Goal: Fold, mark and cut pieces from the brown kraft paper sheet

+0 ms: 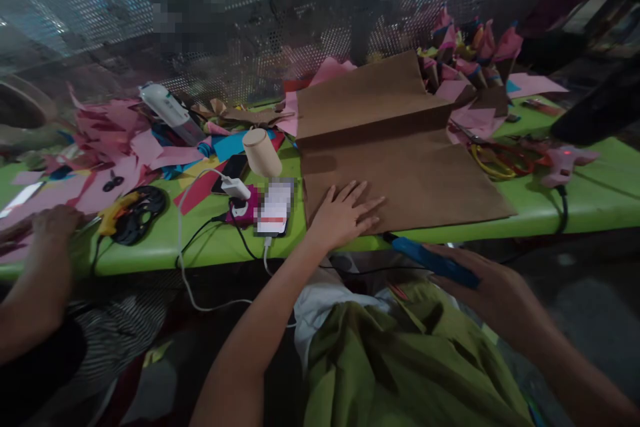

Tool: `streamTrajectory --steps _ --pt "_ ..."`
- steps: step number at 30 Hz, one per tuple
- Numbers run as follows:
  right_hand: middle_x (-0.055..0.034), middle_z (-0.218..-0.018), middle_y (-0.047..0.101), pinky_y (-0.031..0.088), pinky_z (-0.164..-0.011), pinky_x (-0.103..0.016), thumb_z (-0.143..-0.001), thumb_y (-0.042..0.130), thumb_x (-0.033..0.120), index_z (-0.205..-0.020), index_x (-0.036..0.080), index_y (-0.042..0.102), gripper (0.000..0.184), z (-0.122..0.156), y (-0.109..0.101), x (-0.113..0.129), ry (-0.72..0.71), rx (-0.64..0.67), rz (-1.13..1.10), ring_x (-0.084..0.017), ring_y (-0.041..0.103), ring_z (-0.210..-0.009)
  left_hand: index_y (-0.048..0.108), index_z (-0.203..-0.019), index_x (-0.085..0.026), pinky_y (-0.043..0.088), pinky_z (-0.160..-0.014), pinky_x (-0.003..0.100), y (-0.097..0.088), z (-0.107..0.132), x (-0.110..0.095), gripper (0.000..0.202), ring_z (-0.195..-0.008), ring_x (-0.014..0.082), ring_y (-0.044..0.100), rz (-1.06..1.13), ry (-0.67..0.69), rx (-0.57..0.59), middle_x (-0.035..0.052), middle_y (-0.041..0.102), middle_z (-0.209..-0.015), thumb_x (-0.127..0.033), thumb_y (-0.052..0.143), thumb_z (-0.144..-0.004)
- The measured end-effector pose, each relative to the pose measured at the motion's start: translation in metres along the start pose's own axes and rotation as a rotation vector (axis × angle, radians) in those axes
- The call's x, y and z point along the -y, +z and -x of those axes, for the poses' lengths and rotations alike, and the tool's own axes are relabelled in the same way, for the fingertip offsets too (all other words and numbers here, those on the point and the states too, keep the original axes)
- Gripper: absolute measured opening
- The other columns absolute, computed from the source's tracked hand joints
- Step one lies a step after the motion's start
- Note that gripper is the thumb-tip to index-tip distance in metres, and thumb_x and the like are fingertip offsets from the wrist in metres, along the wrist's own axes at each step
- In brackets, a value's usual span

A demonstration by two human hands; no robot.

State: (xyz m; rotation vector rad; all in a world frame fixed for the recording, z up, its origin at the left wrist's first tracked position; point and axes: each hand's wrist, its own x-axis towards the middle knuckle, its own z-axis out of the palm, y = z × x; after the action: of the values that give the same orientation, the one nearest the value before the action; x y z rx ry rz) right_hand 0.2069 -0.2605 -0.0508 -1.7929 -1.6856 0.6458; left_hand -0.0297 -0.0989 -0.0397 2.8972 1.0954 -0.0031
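Where our left hand (343,215) splays, kraft paper (400,163) — likely light, creasable, best edge-held; our right hand (487,283) grips blue tool (431,261).

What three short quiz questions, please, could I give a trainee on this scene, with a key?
1. Multiple choice: where does the left hand rest? A) on a phone; B) on the brown sheet; C) on the red paper.
2. True or false: the right hand is empty.
3. Fill in the side: the pink corded tool lies to the ____ of the brown sheet.

Key:
1. B, with its fingers spread.
2. False; it holds a blue tool.
3. Right.
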Motion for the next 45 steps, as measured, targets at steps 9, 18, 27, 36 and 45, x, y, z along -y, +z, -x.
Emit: streamTrajectory --steps 9,18,27,36,45 --pt "-0.0070 -0.118 0.080 0.064 -0.086 -0.044 -0.082 0.063 0.050 -0.120 0.028 0.077 0.046 0.003 0.007 0.005 -0.015 0.013 0.017 -0.036 0.077 -0.103 0.034 -0.159 -0.041 0.025 -0.124 0.059 -0.001 0.002 -0.004 0.055 -0.157 0.0269 0.028 -0.003 -0.012 0.004 0.0033 0.029 -0.171 -0.054 0.033 -0.106" --pt "-0.0103 -0.117 0.079 0.063 -0.087 -0.045 -0.089 0.057 0.048 -0.123 0.024 0.074 0.045 0.002 0.024 0.010 -0.108 -0.036 0.065 -0.033 0.077 -0.103 0.039 -0.158 -0.036 0.019 -0.128 0.052 -0.011 -0.001 0.014 0.054 -0.159 0.0227 0.020 0.256 -0.025 0.098 0.0023 0.028 -0.171 -0.041 0.046 -0.104" --pt "-0.0064 -0.109 0.082 0.063 -0.082 -0.041 -0.081 0.064 0.048 -0.119 0.026 0.077 0.046 -0.003 0.017 0.009 -0.029 0.021 0.002 -0.033 0.078 -0.096 0.030 -0.160 -0.042 0.017 -0.127 0.056 -0.005 0.019 0.026 0.058 -0.159 0.0273 0.020 0.075 -0.069 0.087 -0.0004 0.020 -0.173 -0.057 0.034 -0.105" --pt "-0.0072 -0.114 0.081 0.063 -0.082 -0.039 -0.083 0.063 0.046 -0.121 0.025 0.077 0.046 0.000 0.028 0.022 -0.019 0.048 -0.026 -0.033 0.078 -0.099 0.027 -0.161 -0.042 0.018 -0.128 0.055 -0.004 0.019 0.023 0.059 -0.160 0.0260 0.018 0.033 -0.079 0.090 -0.0008 0.018 -0.174 -0.059 0.030 -0.105" --pt "-0.0094 -0.117 0.080 0.062 -0.086 -0.042 -0.084 0.060 0.042 -0.121 0.025 0.075 0.044 -0.005 0.032 0.032 -0.079 0.079 0.003 -0.034 0.077 -0.103 0.029 -0.161 -0.044 0.019 -0.128 0.055 0.000 0.018 0.023 0.057 -0.159 0.0249 0.020 0.034 -0.084 0.067 -0.0025 0.021 -0.173 -0.059 0.027 -0.105"
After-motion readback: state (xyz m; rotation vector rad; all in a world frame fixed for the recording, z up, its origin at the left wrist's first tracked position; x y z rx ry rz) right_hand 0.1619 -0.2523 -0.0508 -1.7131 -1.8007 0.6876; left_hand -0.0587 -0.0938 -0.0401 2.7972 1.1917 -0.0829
